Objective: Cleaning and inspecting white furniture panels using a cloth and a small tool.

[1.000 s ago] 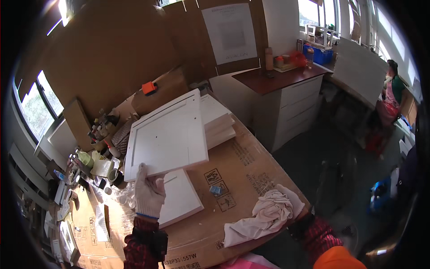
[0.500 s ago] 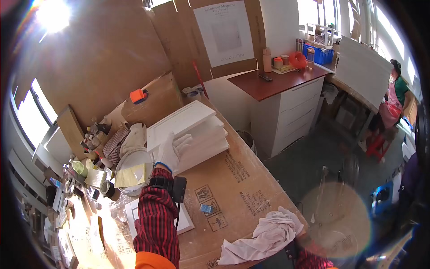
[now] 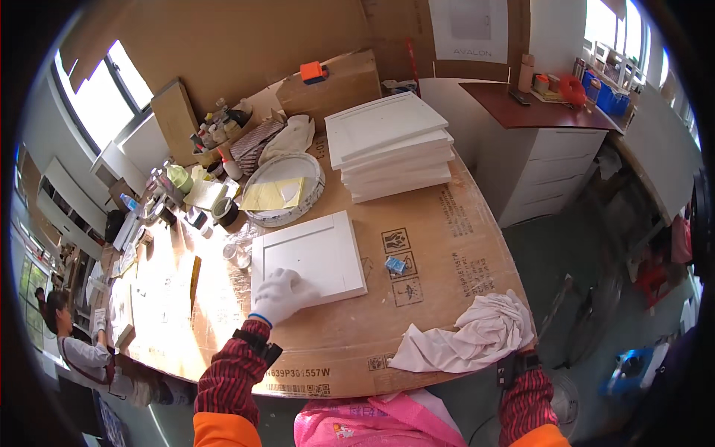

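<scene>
My left hand point(image 3: 279, 296), in a white glove, rests on the near-left part of a white framed panel point(image 3: 320, 257). Its fingers are slightly bent over the surface and grip nothing that I can see. The panel lies flat on the cardboard-covered table point(image 3: 335, 343). Farther back stands a stack of similar white panels point(image 3: 395, 149). By the table's right edge my right forearm point(image 3: 527, 398) reaches up to a crumpled pale cloth point(image 3: 469, 335). I cannot tell my right hand's fingers apart from the cloth's folds.
A round tub point(image 3: 316, 197) with yellow sandpaper-like sheet point(image 3: 272, 195) on top sits behind the panel. Bottles and jars crowd the left side. A small blue piece point(image 3: 395, 264) lies right of the panel. Another person point(image 3: 78, 346) works at far left. A drawer cabinet point(image 3: 555, 171) stands at right.
My left hand has come back from the panel stack to the single panel nearer me. The view has turned, showing more of the left side and of my right forearm.
</scene>
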Demonstrator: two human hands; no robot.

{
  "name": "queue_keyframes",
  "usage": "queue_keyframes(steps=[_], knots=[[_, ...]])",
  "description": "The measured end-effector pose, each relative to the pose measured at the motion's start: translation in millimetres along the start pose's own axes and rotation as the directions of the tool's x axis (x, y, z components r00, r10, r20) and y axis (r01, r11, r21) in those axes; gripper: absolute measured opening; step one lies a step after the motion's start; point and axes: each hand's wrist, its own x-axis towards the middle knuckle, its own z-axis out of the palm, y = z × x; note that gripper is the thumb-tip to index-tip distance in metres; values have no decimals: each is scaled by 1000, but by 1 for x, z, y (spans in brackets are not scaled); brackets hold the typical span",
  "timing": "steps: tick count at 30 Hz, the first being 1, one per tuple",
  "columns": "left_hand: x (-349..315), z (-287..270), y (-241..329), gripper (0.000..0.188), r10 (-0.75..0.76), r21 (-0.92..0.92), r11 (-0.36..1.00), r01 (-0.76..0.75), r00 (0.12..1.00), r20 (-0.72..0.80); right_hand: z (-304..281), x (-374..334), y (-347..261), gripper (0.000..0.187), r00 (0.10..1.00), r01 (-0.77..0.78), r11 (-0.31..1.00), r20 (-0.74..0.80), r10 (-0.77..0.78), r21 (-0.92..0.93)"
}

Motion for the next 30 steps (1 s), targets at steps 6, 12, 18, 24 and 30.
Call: queue_keyframes(steps=[6, 12, 18, 24, 30], knots=[[-57, 58, -21, 54, 208, 283, 950, -132, 944, -257, 30, 2, 11, 57, 992, 128, 972, 34, -123, -196], [-118, 14, 15, 35, 255, 82, 965, -249, 816, -518, 104, -40, 42, 40, 748, 408, 302, 126, -651, -862], [-204, 22, 48, 32, 245, 88, 968, -235, 811, -531, 113, -28, 130, 59, 666, 65, -868, 669, -330, -493], [-260, 50, 65, 37, 296, 37, 947, -319, 823, -485, 85, -14, 59, 24, 434, 656, 257, 77, -897, -710], [-246, 104, 76, 43, 338, -6, 932, -362, 876, -343, 138, -44, 74, 25, 602, 509, 328, 57, -796, -795]])
